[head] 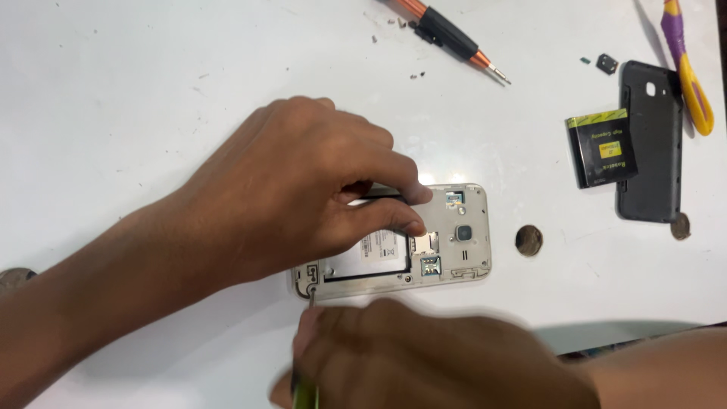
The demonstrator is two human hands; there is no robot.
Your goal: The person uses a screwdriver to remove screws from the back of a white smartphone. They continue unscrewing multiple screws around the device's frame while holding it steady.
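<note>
A phone with its back cover off lies on the white table, its silver frame and empty battery bay showing. My left hand rests on top of it, fingers pressing its upper edge and middle. My right hand is blurred at the bottom and grips a thin screwdriver whose tip touches the phone's lower left corner.
A dark back cover lies at the right with a black and yellow battery partly on it. An orange and black screwdriver lies at the top. A purple and yellow tool is at top right. Small screws and parts are scattered nearby.
</note>
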